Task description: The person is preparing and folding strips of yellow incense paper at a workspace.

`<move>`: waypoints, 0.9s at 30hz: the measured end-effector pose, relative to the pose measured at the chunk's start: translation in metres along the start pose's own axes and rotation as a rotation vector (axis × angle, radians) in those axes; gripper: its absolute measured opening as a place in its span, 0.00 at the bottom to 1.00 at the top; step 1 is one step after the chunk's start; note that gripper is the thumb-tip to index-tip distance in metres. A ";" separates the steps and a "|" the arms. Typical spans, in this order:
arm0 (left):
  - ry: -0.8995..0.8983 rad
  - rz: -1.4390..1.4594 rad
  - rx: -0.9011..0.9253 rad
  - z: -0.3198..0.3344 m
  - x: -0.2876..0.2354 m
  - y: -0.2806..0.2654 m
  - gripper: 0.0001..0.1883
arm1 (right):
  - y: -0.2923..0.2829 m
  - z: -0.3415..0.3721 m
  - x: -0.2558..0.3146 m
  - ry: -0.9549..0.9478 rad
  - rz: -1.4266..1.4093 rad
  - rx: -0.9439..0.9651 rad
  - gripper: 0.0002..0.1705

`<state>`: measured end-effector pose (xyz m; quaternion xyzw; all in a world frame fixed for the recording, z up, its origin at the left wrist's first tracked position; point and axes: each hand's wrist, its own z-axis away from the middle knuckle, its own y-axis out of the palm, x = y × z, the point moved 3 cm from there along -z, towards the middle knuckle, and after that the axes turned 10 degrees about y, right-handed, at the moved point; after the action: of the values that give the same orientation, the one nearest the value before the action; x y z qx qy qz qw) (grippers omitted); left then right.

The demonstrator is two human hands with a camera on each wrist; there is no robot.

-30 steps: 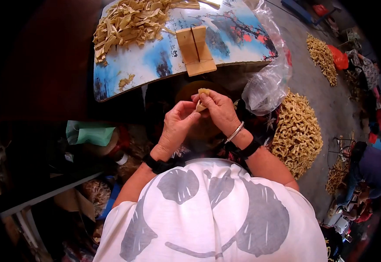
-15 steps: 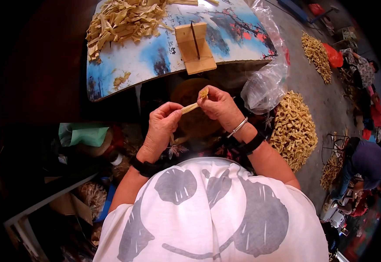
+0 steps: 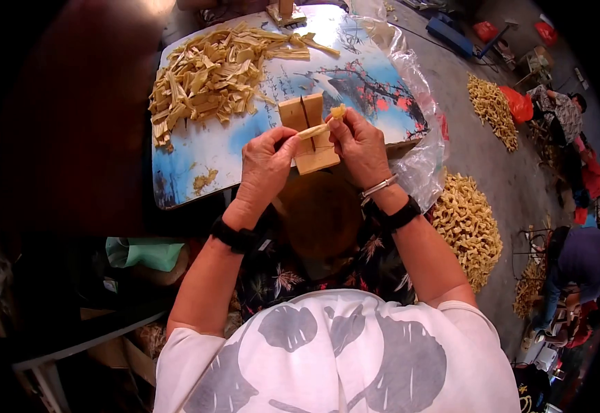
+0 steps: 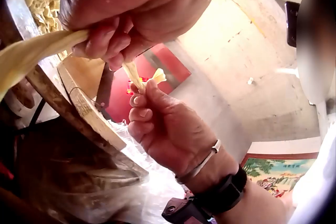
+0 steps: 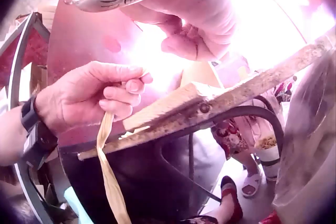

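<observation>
A pale yellow strip, flat and pliable, is stretched between the two hands over a small wooden stand. Left hand pinches it on one side of the thin upright blade on that stand. On the other side, the right hand grips the strip's bunched end, which pokes out above the thumb. In the right wrist view a long twisted tail of the strip hangs from the left hand's curled fingers. The strip crosses the blade in the head view.
A heap of loose yellow strips covers the left of the painted tabletop. Clear plastic sheeting drapes its right edge. A large pile of short knotted pieces lies on the floor, right. People sit farther right.
Both hands have moved forward from near the lap to the wooden stand, carrying the strip. Earlier they were close together at its end; now it is held taut between them.
</observation>
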<state>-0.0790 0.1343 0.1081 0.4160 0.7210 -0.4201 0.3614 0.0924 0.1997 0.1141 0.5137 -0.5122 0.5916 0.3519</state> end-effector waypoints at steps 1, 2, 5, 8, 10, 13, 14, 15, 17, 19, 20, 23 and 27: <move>0.005 -0.028 -0.005 -0.008 0.005 0.001 0.08 | 0.001 -0.007 0.000 -0.026 0.074 -0.029 0.13; 0.004 -0.033 -0.028 -0.013 0.008 0.002 0.08 | 0.002 -0.012 -0.001 -0.057 0.107 -0.059 0.12; 0.006 -0.041 -0.083 -0.024 0.021 0.006 0.08 | 0.008 -0.027 -0.009 -0.117 0.205 -0.150 0.10; 0.000 -0.046 -0.111 -0.026 0.031 0.011 0.08 | 0.011 -0.031 -0.014 -0.227 0.374 -0.181 0.10; -0.032 -0.061 -0.101 -0.022 0.033 0.014 0.08 | 0.014 -0.032 -0.022 -0.259 0.474 -0.199 0.10; -0.074 0.043 -0.178 -0.022 0.044 0.013 0.07 | 0.010 -0.034 -0.027 -0.232 0.511 -0.158 0.10; -0.118 0.148 -0.173 -0.019 0.047 0.014 0.07 | 0.006 -0.033 -0.028 -0.209 0.507 -0.132 0.10; -0.159 0.253 -0.168 -0.016 0.037 0.013 0.07 | 0.001 -0.032 -0.027 -0.149 0.424 -0.090 0.10; -0.188 0.414 -0.129 -0.010 0.024 0.012 0.10 | -0.007 -0.022 -0.020 -0.035 0.256 -0.010 0.11; -0.229 0.421 -0.060 0.001 0.006 0.008 0.11 | -0.008 -0.001 -0.009 0.048 0.163 0.072 0.11; -0.225 0.440 -0.016 0.003 -0.008 0.011 0.12 | -0.015 0.011 0.001 0.073 0.129 0.090 0.12; -0.149 0.525 0.147 0.020 -0.032 0.031 0.13 | -0.008 0.047 0.006 -0.069 0.194 0.136 0.11; -0.078 0.295 0.182 0.040 -0.040 0.031 0.02 | -0.013 0.076 0.010 0.046 0.111 0.225 0.12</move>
<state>-0.0285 0.0958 0.1176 0.5319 0.5966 -0.4417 0.4076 0.1215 0.1278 0.1228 0.5071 -0.4619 0.6754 0.2706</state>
